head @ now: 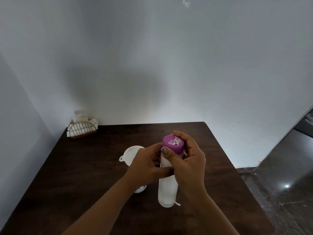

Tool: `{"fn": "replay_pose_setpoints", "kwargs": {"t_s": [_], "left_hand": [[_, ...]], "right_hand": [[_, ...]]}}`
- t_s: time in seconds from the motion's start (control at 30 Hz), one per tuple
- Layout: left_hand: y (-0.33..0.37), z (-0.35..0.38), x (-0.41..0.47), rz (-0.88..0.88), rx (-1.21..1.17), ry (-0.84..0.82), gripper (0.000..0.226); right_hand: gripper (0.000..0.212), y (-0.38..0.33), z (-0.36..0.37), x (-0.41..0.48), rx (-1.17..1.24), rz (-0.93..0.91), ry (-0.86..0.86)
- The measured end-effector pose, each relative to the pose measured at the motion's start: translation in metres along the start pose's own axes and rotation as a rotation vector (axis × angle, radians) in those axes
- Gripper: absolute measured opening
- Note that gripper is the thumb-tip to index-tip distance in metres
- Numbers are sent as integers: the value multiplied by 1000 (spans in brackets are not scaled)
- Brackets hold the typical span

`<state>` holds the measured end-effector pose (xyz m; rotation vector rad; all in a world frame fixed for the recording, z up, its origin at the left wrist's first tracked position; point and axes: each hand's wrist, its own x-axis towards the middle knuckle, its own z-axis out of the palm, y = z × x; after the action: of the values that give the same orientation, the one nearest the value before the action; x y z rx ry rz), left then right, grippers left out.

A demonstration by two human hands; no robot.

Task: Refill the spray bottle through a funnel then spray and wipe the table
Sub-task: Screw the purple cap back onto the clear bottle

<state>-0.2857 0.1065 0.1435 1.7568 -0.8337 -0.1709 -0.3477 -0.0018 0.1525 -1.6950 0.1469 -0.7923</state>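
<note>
Left hand point(147, 165) holds bottle point(166, 190); right hand point(189, 160) grips cap point(172, 144) (purple).

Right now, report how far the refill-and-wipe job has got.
Done: nothing visibly; the funnel sits apart on the table, in no bottle. In hand: the left hand holds the bottle, the right hand grips its purple cap, still on. Left: uncapping, pouring, spraying, wiping.

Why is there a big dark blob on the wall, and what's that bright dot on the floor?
In the head view, the blob on the wall is a soft, fuzzy-edged shadow, probably the person's own; the dot on the floor is glare off its shiny surface; the purple cap, gripped by the right hand while the left hand holds the white bottle, has a glossy patch too.
</note>
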Motion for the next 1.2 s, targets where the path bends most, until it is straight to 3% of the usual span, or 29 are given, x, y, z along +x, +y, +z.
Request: {"fn": "replay_pose_setpoints", "kwargs": {"t_s": [0.27, 0.7, 0.87, 1.2], "left_hand": [[8, -5, 8, 56, 0, -6, 65], [44, -19, 52, 148, 52, 110, 64], [42, -37, 69, 119, 111, 102, 64], [-11, -92, 72, -26, 134, 297, 60]], "right_hand": [[50, -5, -4, 2, 33, -55, -67], [64, -50, -29, 65, -271, -241, -203], [66, -51, -19, 93, -314, -279, -285], [63, -19, 63, 132, -415, -385, -552]]}}
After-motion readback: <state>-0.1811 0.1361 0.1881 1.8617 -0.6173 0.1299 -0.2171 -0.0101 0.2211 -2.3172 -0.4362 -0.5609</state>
